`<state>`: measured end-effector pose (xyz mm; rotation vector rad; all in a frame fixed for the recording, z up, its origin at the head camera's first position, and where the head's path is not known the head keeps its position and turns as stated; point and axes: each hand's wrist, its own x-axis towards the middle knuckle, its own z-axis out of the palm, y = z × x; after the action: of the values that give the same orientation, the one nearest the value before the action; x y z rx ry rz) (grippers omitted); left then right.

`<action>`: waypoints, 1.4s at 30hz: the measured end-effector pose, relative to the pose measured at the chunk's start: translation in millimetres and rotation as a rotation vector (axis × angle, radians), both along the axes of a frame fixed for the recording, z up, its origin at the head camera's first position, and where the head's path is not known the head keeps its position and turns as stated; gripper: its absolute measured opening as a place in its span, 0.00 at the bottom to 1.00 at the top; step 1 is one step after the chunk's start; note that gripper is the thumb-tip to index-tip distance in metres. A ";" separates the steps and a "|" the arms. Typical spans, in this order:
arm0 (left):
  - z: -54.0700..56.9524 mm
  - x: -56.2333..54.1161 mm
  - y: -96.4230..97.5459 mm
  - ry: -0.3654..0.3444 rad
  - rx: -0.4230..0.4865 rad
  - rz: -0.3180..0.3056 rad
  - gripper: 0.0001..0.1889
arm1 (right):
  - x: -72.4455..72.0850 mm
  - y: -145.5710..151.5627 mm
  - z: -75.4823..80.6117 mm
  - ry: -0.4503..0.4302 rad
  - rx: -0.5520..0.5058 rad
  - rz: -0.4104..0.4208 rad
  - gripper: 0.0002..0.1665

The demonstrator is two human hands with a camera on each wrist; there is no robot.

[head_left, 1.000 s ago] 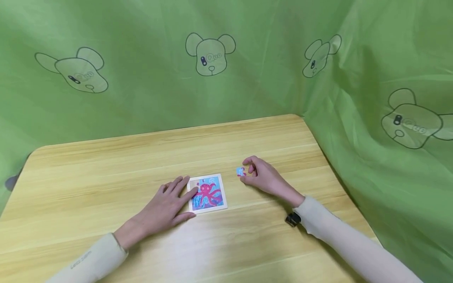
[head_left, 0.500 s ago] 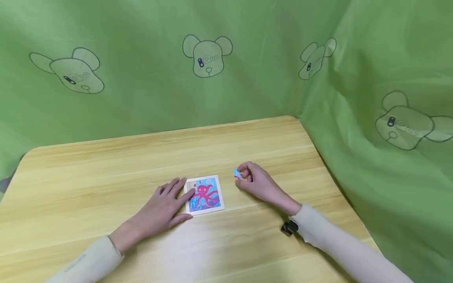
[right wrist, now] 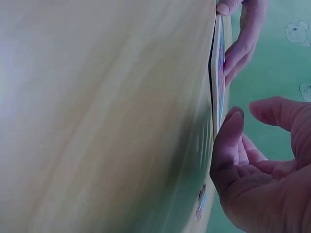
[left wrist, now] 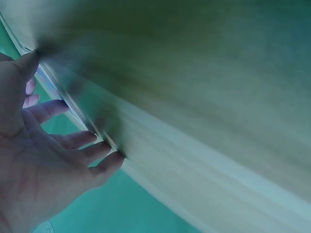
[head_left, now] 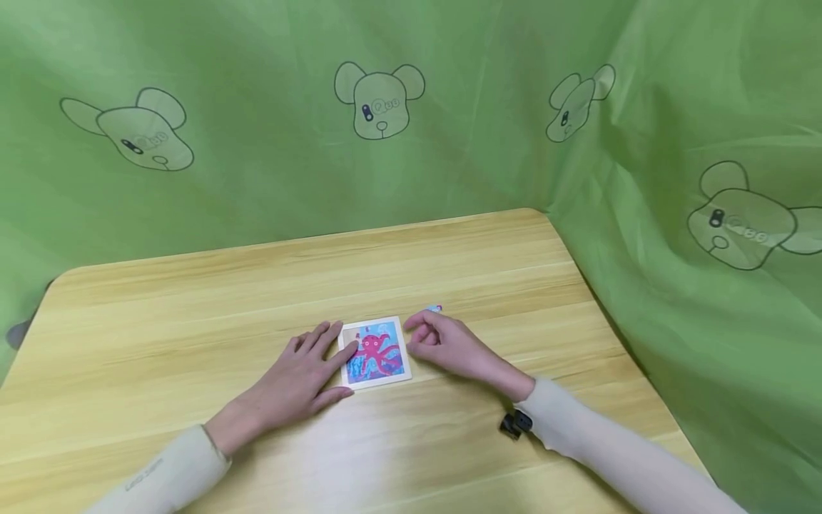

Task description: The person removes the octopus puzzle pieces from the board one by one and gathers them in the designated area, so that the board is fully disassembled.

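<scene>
A square octopus jigsaw puzzle [head_left: 379,357] in a white frame lies on the table. Its upper left corner shows a bare beige patch. My left hand [head_left: 292,378] rests along the frame's left side, fingers spread, with the index fingertip over the picture. Just off the right edge hovers my right hand [head_left: 452,346]. In the right wrist view its thumb and index finger stand apart with nothing between them, and the other fingers are bent. A loose blue and pink puzzle piece [head_left: 434,308] lies on the table behind the right hand, mostly hidden in the head view.
The light wood table [head_left: 225,307] spreads around both hands. Green curtain [head_left: 270,178] with bear-head prints hangs along its back and right edges. A black wrist device [head_left: 516,423] sits under the right cuff.
My right hand has let go of the loose puzzle piece and moved left to the puzzle's right edge. The piece stays behind on the table. The left hand has kept its place.
</scene>
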<state>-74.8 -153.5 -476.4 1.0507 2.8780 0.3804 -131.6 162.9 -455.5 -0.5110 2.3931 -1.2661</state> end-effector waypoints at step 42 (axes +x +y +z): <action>-5.1 -0.5 0.8 0.069 0.027 -0.018 0.38 | -18.2 -66.2 -10.6 0.081 0.134 0.228 0.20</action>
<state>-75.3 -152.7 -481.5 1.1155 2.9289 0.3912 -149.8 96.7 -466.2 -0.7823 2.3835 -0.9974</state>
